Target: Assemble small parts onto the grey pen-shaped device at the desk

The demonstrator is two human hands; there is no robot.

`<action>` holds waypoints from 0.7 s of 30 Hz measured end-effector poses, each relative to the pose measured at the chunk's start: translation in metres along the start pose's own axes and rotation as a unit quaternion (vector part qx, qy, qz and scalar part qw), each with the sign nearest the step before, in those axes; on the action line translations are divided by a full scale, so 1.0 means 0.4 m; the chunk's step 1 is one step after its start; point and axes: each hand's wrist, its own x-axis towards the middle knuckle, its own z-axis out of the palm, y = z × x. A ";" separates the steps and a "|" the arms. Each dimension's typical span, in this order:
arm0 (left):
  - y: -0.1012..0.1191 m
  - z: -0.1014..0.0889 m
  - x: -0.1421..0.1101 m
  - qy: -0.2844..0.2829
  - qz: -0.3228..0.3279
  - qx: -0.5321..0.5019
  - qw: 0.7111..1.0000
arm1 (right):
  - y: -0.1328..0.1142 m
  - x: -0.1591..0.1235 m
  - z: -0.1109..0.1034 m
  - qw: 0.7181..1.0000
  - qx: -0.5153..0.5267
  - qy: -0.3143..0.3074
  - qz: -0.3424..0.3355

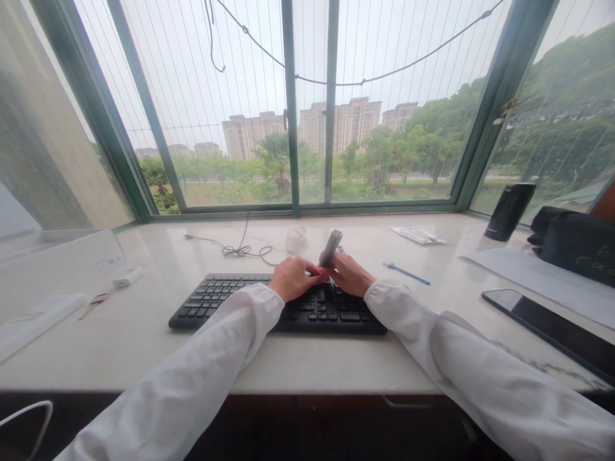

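Observation:
A black keyboard (225, 301) lies on the pale stone counter (144, 326) under the window. My left hand (292, 278) hovers over its upper right keys with fingers curled, touching a small reddish bit at the base of a grey brush-like tool (331, 247). My right hand (350, 274) is closed around that tool's lower end, and the tool sticks up and away, tilted right. Both arms wear white sleeves. What exactly the reddish bit is I cannot make out.
A tangled cable (239, 250) lies behind the keyboard. A blue pen (406, 273), a dark tablet (552, 326), a black cylinder (509, 211) and a black bag (574, 243) sit to the right. A white box (57, 269) and small white device (127, 277) sit left.

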 end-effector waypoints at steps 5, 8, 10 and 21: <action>-0.006 0.007 0.000 -0.002 0.002 -0.026 1.000 | 0.006 0.000 0.004 1.000 0.010 0.001 0.003; -0.008 0.009 0.000 -0.002 0.002 -0.037 0.999 | 0.007 0.000 0.006 1.000 0.014 0.004 0.008; -0.007 0.009 0.000 -0.003 -0.001 -0.040 0.999 | 0.006 0.000 0.007 1.000 0.016 0.007 0.011; -0.007 0.013 0.002 -0.006 0.033 -0.007 0.999 | 0.003 0.003 0.010 0.999 -0.017 0.021 -0.027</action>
